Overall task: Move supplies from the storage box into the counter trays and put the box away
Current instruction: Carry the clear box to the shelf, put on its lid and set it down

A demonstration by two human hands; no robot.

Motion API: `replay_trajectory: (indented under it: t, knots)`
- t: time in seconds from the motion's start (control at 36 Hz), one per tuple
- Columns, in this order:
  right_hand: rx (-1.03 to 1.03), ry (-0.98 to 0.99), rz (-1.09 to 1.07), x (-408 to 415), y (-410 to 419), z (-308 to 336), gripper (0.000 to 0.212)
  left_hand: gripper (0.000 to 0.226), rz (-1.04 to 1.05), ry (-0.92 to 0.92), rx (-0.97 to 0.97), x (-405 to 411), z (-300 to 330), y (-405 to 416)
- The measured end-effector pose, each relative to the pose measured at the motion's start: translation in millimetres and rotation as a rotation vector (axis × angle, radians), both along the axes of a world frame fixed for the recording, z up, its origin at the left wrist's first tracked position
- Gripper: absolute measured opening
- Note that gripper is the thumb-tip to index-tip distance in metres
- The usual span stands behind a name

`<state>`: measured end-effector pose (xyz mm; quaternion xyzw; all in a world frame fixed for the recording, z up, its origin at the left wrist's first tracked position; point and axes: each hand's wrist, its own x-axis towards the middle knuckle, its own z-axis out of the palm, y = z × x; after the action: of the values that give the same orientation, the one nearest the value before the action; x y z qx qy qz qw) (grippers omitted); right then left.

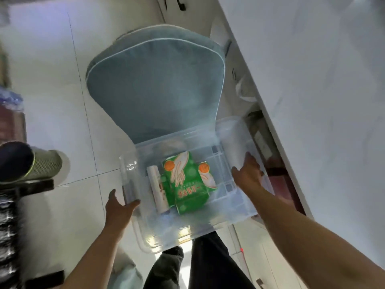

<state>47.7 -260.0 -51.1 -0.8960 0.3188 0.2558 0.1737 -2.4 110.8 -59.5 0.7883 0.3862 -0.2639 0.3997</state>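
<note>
A clear plastic storage box [233,207] hangs in front of me above the floor, its far edge over a chair seat. My left hand [118,207] grips its left rim, thumb up and fingers curled over the edge. On the right rim my right hand [248,174] holds on, fingers wrapped over the wall. Inside lie green packets of disposable gloves [187,184] printed with hands and oranges, and a white roll [158,190] beside them on the left.
A blue-grey cushioned chair [154,88] stands just beyond the box. A white counter [312,80] runs along the right, with dark shelf space under it. A shoe [39,163] rests on a dark rack at the left. White floor tiles lie below; my legs show at the bottom.
</note>
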Motion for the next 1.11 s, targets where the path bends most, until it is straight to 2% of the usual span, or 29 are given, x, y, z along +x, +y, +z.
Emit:
replay_trajectory:
  t: [0.08, 0.17, 0.25, 0.33, 0.42, 0.56, 0.72, 0.78, 0.83, 0.89, 0.97, 1.06, 1.11]
  knots:
    - [-0.050, -0.079, -0.092, 13, 3, -14, 0.076, 0.097, 0.183, 0.059, -0.092, 6, -25, -2]
    - [-0.118, -0.165, -0.134, 20, 10, -18, 0.073, 0.071, 0.287, 0.043, -0.141, 6, -37, -6]
    - [-0.171, -0.102, -0.165, 25, 8, -18, 0.081, 0.068, 0.354, 0.001, -0.115, 4, -40, -6]
    - [-0.113, -0.015, -0.291, 28, -3, -16, 0.086, 0.070, 0.281, 0.003, -0.025, 3, -34, -5]
    - [-0.048, -0.017, -0.381, 28, -10, -12, 0.082, 0.067, 0.243, -0.018, 0.046, 1, -26, -1]
    - [0.031, -0.096, -0.417, 26, -1, -1, 0.073, 0.023, 0.285, -0.035, 0.045, -2, -20, 9]
    - [0.172, -0.133, -0.472, 14, 6, 2, 0.062, 0.007, 0.207, -0.081, 0.246, -3, -13, 28]
    - [0.246, -0.144, -0.470, 7, 7, 2, 0.043, 0.009, 0.203, -0.091, 0.280, -5, -11, 40]
    - [0.280, -0.134, -0.428, 3, 7, 0, 0.032, 0.024, 0.206, -0.095, 0.279, -6, -11, 52]
    - [0.287, -0.134, -0.449, 5, 6, -2, 0.035, 0.039, 0.223, -0.072, 0.245, -8, -12, 63]
    - [0.324, -0.127, -0.573, 13, 3, -4, 0.052, 0.051, 0.272, -0.045, 0.149, -8, -12, 70]
    - [0.665, 0.045, -0.773, 22, 0, -6, 0.066, 0.048, 0.305, -0.029, 0.105, -5, -12, 71]
    - [0.761, 0.107, -0.765, 27, -5, -9, 0.069, 0.041, 0.325, -0.028, 0.088, -5, -12, 70]
